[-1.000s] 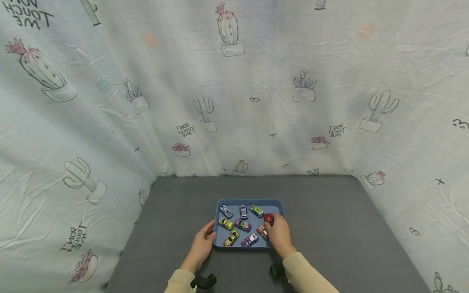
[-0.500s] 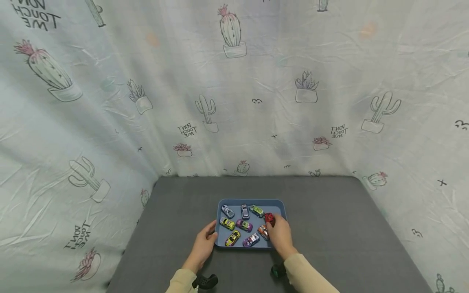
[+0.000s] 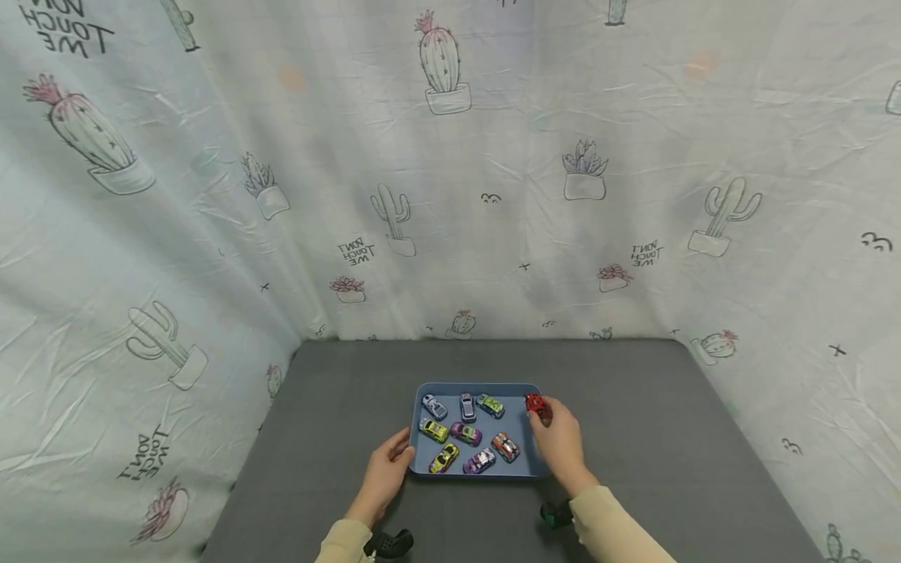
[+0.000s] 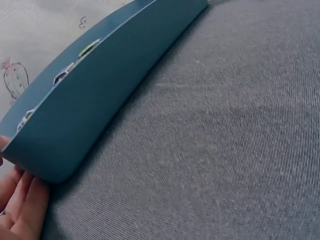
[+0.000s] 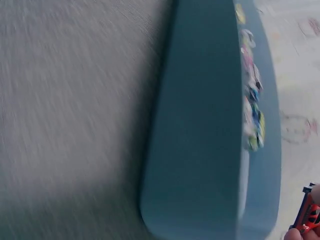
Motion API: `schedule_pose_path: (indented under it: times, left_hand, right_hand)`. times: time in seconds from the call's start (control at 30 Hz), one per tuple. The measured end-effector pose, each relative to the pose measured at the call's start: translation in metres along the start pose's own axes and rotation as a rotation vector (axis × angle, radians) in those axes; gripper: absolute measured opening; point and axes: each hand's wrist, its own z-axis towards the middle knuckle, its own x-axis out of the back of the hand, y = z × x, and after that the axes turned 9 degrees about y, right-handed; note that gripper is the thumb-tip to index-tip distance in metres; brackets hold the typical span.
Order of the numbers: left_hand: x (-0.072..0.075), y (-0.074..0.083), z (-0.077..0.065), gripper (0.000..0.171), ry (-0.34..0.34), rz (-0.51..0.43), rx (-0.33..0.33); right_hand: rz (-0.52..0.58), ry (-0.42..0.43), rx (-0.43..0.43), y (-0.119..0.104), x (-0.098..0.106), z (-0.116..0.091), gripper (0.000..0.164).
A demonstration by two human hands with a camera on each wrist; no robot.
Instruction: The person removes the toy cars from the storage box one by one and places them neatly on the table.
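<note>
Partly, the right hand (image 3: pixel 561 439) hides its pinched red car (image 3: pixel 535 403); left hand (image 3: pixel 384 474) grips tray (image 3: pixel 502 423).

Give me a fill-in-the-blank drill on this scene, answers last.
The right hand holds a car that is mainly ____.
The left hand touches the tray's ____ side.
The number of other cars lying in the tray is ____.
The table under the tray is ____.

Missing words: red; left; eight; gray.

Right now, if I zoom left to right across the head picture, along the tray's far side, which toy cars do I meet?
Silver-blue car → grey car → green car → red car, held in the right hand.
</note>
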Motion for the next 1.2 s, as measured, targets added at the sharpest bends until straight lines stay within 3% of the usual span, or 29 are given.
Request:
schedule_pose_path:
  times: [0.2, 0.37, 0.63, 0.8, 1.0, 1.2]
  left_hand:
    - [0.002, -0.003, 0.000, 0.046, 0.033, -0.014, 0.037]
    - [0.001, -0.006, 0.001, 0.046, 0.053, -0.074, 0.081]
    - [-0.005, -0.008, 0.001, 0.041, 0.050, -0.113, 0.074]
    - [-0.007, -0.009, 0.001, 0.041, 0.059, -0.111, 0.093]
    - [-0.003, -0.007, 0.001, 0.042, 0.027, -0.087, 0.084]
    - [0.002, -0.001, 0.006, 0.043, -0.031, -0.056, 0.064]
  right_hand:
    - [0.063, 0.025, -0.085, 0.020, 0.017, 0.024, 0.039]
    - [0.029, 0.019, -0.133, 0.041, 0.019, 0.038, 0.040]
    - [-0.044, -0.012, -0.147, 0.067, 0.018, 0.045, 0.041]
    - [-0.019, -0.035, -0.169, 0.081, 0.016, 0.045, 0.045]
    - [0.049, -0.054, -0.213, 0.094, 0.010, 0.046, 0.049]
    - [0.050, -0.055, -0.227, 0.097, 0.009, 0.048, 0.052]
